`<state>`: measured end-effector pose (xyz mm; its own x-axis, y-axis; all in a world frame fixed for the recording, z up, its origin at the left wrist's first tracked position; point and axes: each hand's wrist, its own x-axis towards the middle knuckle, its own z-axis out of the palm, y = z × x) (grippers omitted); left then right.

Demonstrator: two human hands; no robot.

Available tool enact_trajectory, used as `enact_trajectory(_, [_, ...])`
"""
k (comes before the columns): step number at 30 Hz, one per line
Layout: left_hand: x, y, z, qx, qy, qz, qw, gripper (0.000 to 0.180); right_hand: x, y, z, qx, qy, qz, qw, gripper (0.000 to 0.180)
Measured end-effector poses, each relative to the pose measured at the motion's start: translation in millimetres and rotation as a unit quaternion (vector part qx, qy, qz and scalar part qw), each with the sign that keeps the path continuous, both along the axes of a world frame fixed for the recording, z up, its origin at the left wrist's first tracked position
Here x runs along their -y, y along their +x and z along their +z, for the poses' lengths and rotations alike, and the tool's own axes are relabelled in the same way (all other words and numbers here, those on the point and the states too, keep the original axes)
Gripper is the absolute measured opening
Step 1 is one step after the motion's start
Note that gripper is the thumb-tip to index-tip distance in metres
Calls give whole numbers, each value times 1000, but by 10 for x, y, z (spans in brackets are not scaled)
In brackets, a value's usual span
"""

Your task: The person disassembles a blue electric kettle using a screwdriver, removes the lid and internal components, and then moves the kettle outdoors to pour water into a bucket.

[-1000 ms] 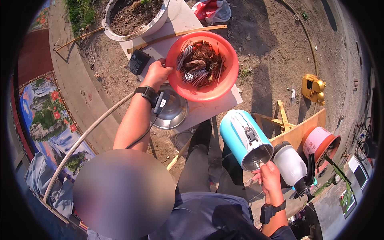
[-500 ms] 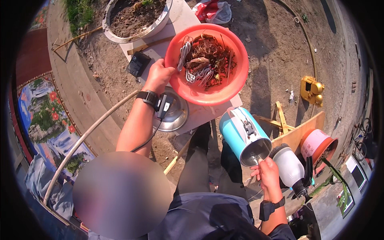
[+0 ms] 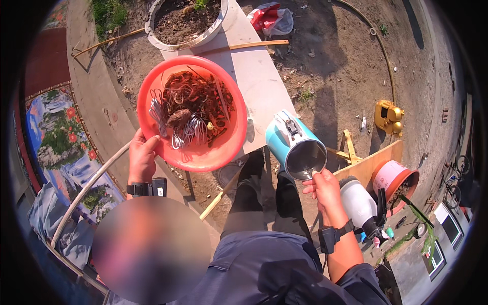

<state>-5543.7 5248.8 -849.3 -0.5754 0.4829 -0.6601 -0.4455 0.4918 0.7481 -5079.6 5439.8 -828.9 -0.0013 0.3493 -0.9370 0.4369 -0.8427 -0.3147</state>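
Observation:
My left hand [image 3: 143,156] is closed on the near left rim of a red plastic basin [image 3: 235,96], thumb on the inside. The basin holds dry brown plant scraps [image 3: 188,101] and bundles of white-grey cord [image 3: 192,131]. My right hand [image 3: 325,190] pinches the rim of a light-blue cylindrical canister [image 3: 284,133] with a white clasp on its side. The canister lies tilted, its dark open mouth toward me, and something shiny shows by the rim; I cannot make out what it is. The basin hides part of the white board [image 3: 259,76] below.
A round planter [image 3: 223,23] of soil stands at the far end of the board, near a wooden slat [image 3: 259,44]. At right are a white sprayer bottle [image 3: 358,203], a plywood panel [image 3: 373,162], a pink-and-orange pot [image 3: 389,178] and a gold-coloured object [image 3: 389,117]. A hose [image 3: 86,190] curves at left.
The basin has moved left and toward me in my left hand, baring more of the board and slat. The canister has shifted up and slightly left. The black box and most of the metal bowl are now hidden.

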Motion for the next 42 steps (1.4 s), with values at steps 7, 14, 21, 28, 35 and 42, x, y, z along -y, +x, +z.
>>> enact_trajectory(7, [927,6,352,-27,-38,95,994,34,-140,-277,-458,-26,24,22,999,24])
enact_trajectory(14, [1357,215,320,-22,-28,135,990,33,-320,-733,-431,-23,20,-10,999,19])
enact_trajectory(21, [1442,401,320,-11,-23,160,987,33,-298,-746,-447,-29,33,-69,997,16])
enact_trajectory(28, [1525,521,305,-8,-7,177,984,34,-481,-755,-483,-14,49,-71,996,16])
enact_trajectory(35, [1547,581,305,1,3,190,982,37,-519,-1341,-474,-73,11,-151,986,23])
enact_trajectory(42, [1515,653,395,-2,9,207,978,38,-529,-2145,-381,-74,-20,-225,971,22])
